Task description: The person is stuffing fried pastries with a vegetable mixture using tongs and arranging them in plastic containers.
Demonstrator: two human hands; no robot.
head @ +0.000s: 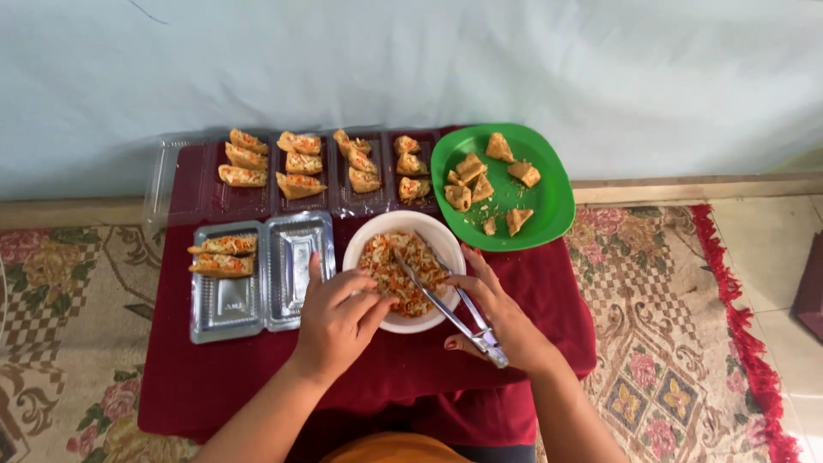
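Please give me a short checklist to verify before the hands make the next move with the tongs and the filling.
1. Right hand grips the metal tongs: ok.
2. Tong tips reach the shredded filling in the white bowl: ok.
3. Left hand holds a pocket ready to fill: cannot tell, the fingers hide it.
4. Open clear box has free room beside its two filled pieces: ok.
5. Unfilled pockets are at hand on the green plate: ok.
6. Bowl rests fully on the red cloth: ok.
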